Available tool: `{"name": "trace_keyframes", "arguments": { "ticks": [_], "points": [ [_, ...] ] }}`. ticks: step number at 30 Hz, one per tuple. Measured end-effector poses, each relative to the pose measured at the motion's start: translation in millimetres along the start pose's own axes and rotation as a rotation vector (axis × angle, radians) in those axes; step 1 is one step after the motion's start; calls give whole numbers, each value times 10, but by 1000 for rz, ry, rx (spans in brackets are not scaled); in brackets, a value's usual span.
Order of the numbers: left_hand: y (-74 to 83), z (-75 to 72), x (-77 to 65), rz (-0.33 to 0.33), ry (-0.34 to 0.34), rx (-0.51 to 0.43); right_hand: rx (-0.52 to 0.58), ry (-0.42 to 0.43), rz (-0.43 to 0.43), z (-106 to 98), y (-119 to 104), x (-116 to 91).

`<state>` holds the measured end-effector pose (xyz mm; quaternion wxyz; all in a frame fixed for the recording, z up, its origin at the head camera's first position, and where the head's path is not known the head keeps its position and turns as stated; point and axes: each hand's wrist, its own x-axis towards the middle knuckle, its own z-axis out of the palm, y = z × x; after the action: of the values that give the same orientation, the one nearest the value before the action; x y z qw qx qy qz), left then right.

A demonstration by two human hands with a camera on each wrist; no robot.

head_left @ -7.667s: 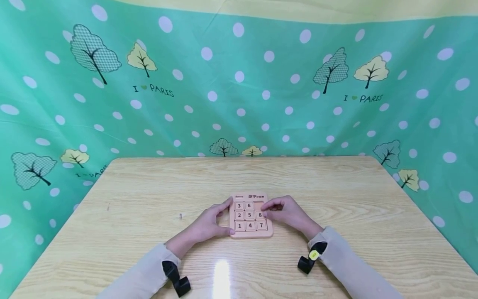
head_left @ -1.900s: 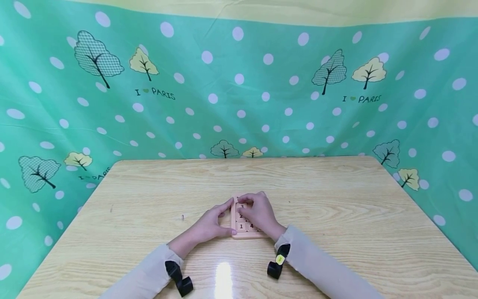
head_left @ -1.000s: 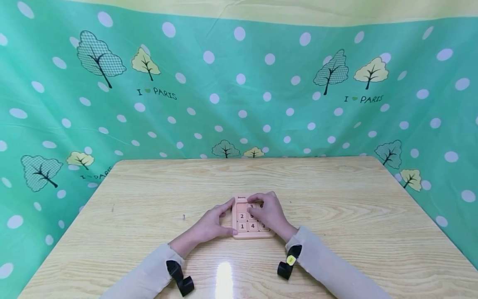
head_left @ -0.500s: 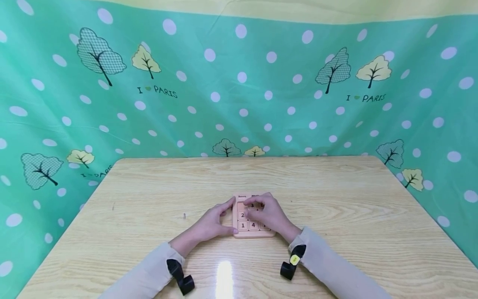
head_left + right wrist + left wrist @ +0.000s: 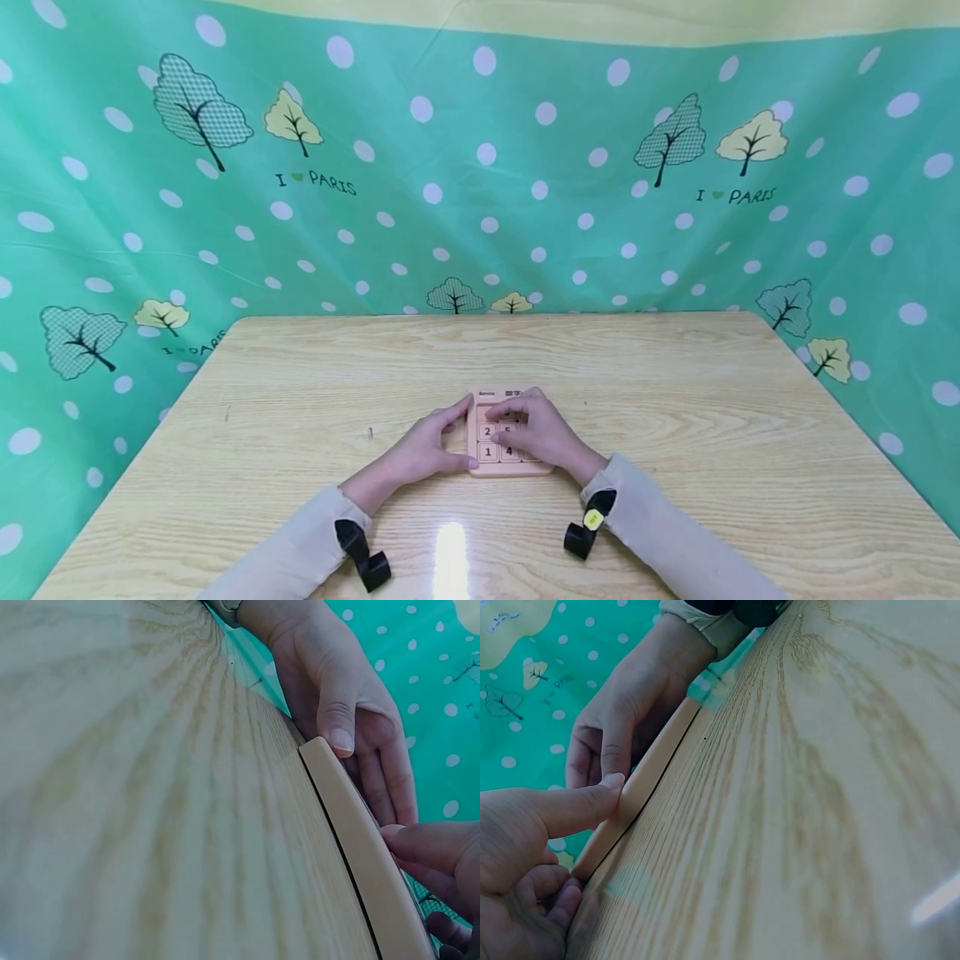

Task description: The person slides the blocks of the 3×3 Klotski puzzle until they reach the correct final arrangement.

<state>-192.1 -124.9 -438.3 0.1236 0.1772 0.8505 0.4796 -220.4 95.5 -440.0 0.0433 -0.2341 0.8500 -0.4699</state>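
A pink number sliding puzzle (image 5: 512, 471) lies flat on the table, its tiles marked with black digits. Along its left side my left hand (image 5: 420, 450) holds the frame, thumb at the near corner and index finger at the far corner. My right hand (image 5: 546, 429) is over the puzzle's right part, hiding several tiles. Its index fingertip is at the top-left slot, and its thumb touches the tiles by the 2 (image 5: 487, 432). In the left wrist view the puzzle's pale edge (image 5: 641, 780) hides the tile faces. The right wrist view shows my left thumb (image 5: 339, 724) against a corner.
The wood-grain table (image 5: 337, 367) extends around the puzzle. A green dotted curtain (image 5: 480, 167) with printed trees hangs behind it and along both sides. A bright light reflection lies on the table's near part.
The 3 and 6 tiles have slid right, so the gap went from top right to top left. My right hand moved left over the tiles; my left hand kept its hold.
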Motion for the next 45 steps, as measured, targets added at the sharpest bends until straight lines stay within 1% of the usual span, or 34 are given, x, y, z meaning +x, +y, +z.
{"name": "trace_keyframes", "arguments": {
  "ticks": [5, 13, 16, 22, 37, 45],
  "points": [
    [-8, 7, 5, 0, -3, -22, -19, 6, 10, 3, 2, 4],
    [-9, 6, 4, -22, -7, -26, -40, 76, 49, 46, -47, 17],
    [-4, 6, 3, -21, -6, -31, -57, 104, 62, 65, -48, 35],
    [1, 6, -2, -11, -10, -38, -57, 123, 88, 82, -65, 59],
    [-2, 1, 4, -2, -19, -40, -69, 153, 68, 69, -100, 108],
    [-3, 2, 3, 7, -16, -40, -70, 148, 56, 70, -81, 106]
  ]
}}
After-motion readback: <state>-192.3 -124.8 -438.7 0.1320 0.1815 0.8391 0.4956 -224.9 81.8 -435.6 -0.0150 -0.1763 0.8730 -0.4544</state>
